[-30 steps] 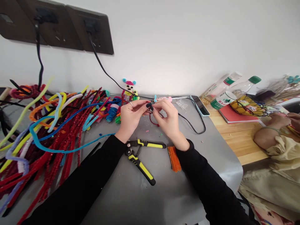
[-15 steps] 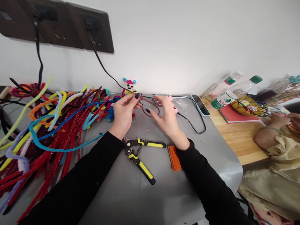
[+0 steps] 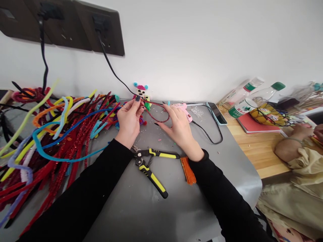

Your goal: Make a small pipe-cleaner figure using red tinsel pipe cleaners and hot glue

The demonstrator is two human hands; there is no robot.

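Note:
Between the pinched thumb and fingers of my left hand (image 3: 130, 117) is a dark red tinsel pipe cleaner (image 3: 158, 121), bent into a loop that extends to the right. My right hand (image 3: 179, 127) is beside the loop's right side, thumb and fingers apart. Behind my left fingers a small pipe cleaner doll (image 3: 140, 90) with blue and pink parts is partly hidden. Below my hands lie yellow-and-black pliers (image 3: 145, 168), handles spread. A bundle of short orange pipe cleaners (image 3: 188, 170) lies by my right sleeve.
Many coloured pipe cleaners (image 3: 68, 131) heap on the left. Behind my right hand lies a pink glue gun (image 3: 186, 112) with a black cord. A phone (image 3: 216, 113) is at the table's right edge. Bottles (image 3: 243, 106), a red notebook (image 3: 254, 123) and another person's arm (image 3: 287, 148) are farther right.
My left hand has shifted slightly left and down. The red loop now shows more clearly, running from its fingers. My right fingers have moved a little left, towards the loop.

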